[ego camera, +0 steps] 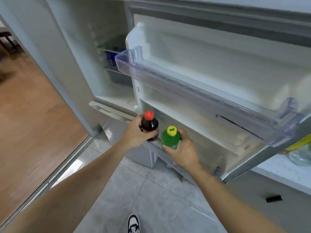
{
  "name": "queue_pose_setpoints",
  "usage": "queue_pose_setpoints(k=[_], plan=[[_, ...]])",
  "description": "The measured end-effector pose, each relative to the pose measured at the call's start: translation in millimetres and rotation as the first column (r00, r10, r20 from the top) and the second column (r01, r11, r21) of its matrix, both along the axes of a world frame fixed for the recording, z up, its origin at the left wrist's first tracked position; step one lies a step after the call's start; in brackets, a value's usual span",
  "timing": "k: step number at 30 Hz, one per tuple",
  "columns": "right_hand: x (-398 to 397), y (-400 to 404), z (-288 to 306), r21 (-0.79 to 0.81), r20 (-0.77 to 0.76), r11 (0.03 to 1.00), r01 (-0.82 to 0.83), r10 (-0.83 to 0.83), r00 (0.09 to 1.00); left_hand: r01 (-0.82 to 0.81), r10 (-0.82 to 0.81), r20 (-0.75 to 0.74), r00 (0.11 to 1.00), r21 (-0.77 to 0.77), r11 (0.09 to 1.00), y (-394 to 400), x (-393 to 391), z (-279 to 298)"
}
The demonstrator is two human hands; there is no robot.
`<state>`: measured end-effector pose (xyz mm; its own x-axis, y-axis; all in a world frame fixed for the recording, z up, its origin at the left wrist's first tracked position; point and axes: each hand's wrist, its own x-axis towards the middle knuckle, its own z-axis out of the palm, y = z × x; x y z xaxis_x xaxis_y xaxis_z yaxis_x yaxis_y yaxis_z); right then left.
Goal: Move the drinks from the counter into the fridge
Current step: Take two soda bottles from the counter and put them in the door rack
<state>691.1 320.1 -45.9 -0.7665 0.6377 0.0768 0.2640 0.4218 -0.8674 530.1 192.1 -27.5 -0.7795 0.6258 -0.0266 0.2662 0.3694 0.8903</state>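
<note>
Drinks: cola bottle (pixel 149 126) in left hand (pixel 134 133) grip; green bottle (pixel 170 138) in right hand (pixel 182 151) grip.
Risk: bottles could knock together near the lower door shelf (pixel 202 120).

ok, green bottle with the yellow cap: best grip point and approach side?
Grip the green bottle around its body below the shoulder, coming from the right side, as the right hand does now. It stands upright, the cola bottle crowds its left, and the yellow cap is narrow.

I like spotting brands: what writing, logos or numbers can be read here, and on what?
None can be read.
Red cap of the cola bottle: embossed marks, blurred.
Yellow cap of the green bottle: green emblem, no letters.
Sticker on the fridge door: print too small.
</note>
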Motion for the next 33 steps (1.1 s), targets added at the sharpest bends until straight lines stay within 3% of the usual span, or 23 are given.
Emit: queue_pose_setpoints(k=[8, 11, 14, 21, 26, 30, 33], plan=[[-55.7, -6.7, -5.3, -0.113, 0.256, 0.979, 0.168, -0.135, 0.957, 0.197, -0.265, -0.242, 0.934, -0.272, 0.942, 19.2, -57.9, -11.5], [-66.4, -7.2, -8.2, -0.148, 0.323, 0.968, 0.205, -0.148, 0.935, 0.277, -0.372, -0.222, 0.901, -0.365, 0.889, 18.6, -67.0, -29.0], [-71.5, -13.0, -13.1, -0.15, 0.362, 0.96, 0.235, -0.167, 0.917, 0.348, -0.407, -0.165, 0.898, -0.299, 0.889, 13.7, -74.4, -42.3], [-82.5, -19.6, -14.5, -0.234, 0.389, 0.934, 0.27, -0.165, 0.906, 0.419, -0.463, -0.185, 0.867, -0.232, 0.878, 1.9, -87.6, -53.7], [-74.7, -23.9, -13.1, -0.194, 0.361, 0.954, 0.226, -0.145, 0.921, 0.409, -0.434, -0.209, 0.876, -0.155, 0.899, -2.8, -84.4, -57.7], [-57.4, -33.2, -11.5, -0.049, 0.365, 0.972, 0.229, -0.196, 0.91, 0.282, -0.278, -0.231, 0.932, -0.019, 0.959, -14.5, -70.5, -55.1], [-31.3, -47.9, -8.1, 0.04, 0.267, 0.95, 0.309, -0.308, 0.913, 0.148, -0.112, -0.291, 0.95, 0.104, 0.983, -25.4, -52.4, -50.4]])
